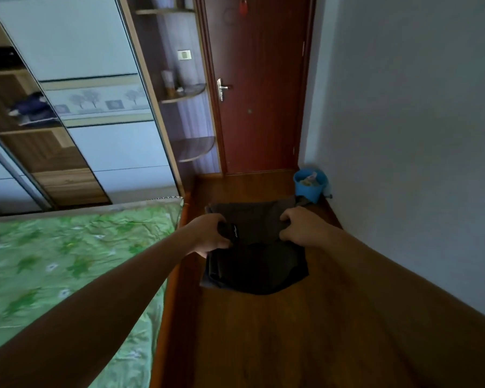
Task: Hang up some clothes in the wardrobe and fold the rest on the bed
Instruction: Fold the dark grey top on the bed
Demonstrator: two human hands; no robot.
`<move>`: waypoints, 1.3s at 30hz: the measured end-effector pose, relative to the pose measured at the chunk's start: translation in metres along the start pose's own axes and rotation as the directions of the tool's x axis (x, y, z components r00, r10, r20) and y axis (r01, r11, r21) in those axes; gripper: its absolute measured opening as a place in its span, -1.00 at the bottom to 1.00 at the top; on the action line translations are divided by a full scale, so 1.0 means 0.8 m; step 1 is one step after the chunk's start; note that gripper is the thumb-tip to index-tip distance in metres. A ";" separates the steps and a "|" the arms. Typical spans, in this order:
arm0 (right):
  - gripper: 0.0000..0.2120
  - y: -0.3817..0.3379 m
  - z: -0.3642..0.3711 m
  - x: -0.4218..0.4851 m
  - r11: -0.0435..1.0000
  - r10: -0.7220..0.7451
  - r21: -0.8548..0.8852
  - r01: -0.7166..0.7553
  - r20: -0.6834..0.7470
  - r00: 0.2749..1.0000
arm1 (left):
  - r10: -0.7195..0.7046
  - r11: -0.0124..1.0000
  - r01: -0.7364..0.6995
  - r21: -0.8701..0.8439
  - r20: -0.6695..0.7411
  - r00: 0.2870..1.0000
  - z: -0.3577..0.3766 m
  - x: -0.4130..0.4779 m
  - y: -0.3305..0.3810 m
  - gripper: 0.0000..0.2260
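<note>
Hanging between left hand (211, 236) and right hand (303, 228): dark garment (256, 256).

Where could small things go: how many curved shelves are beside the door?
3, stacked left of the door: top shelf, middle shelf, bottom shelf. More may lie above the frame.

Both arms extend forward, bare to the forearm. Left hand (211, 233) and right hand (301, 228) are level and apart, fingers curled, each gripping the dark garment (258, 264).
</note>
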State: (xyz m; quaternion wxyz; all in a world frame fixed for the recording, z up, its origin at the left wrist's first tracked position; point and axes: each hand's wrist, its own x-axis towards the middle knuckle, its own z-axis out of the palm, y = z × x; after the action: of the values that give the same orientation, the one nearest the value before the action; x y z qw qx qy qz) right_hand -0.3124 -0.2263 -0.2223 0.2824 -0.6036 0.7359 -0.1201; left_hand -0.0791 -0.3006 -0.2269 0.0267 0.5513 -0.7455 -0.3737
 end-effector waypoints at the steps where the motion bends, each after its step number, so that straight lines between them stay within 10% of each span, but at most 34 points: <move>1: -0.56 0.003 -0.016 0.029 1.000 -0.018 -0.007 0.018 0.014 1.000 | -0.016 1.000 0.016 -0.006 -0.025 1.000 -0.007 0.022 0.008 -0.50; 30: -0.42 -0.163 -0.196 0.887 0.929 -0.328 -0.093 0.359 0.248 0.912 | -0.317 0.929 0.266 -0.256 -0.183 0.931 -0.390 0.693 -0.049 -0.52; 39: -0.40 -0.218 -0.206 1.165 0.835 -0.483 -0.060 0.547 0.399 0.780 | -0.476 0.876 0.401 -0.268 -0.340 0.811 -0.465 0.873 -0.090 -0.42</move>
State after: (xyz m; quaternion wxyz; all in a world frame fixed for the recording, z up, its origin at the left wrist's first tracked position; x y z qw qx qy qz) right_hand -0.3656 -1.1865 -0.2505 0.3180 -0.8156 0.4833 -0.0137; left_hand -0.1263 -1.0925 -0.2616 0.1402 0.7677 -0.5387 -0.3174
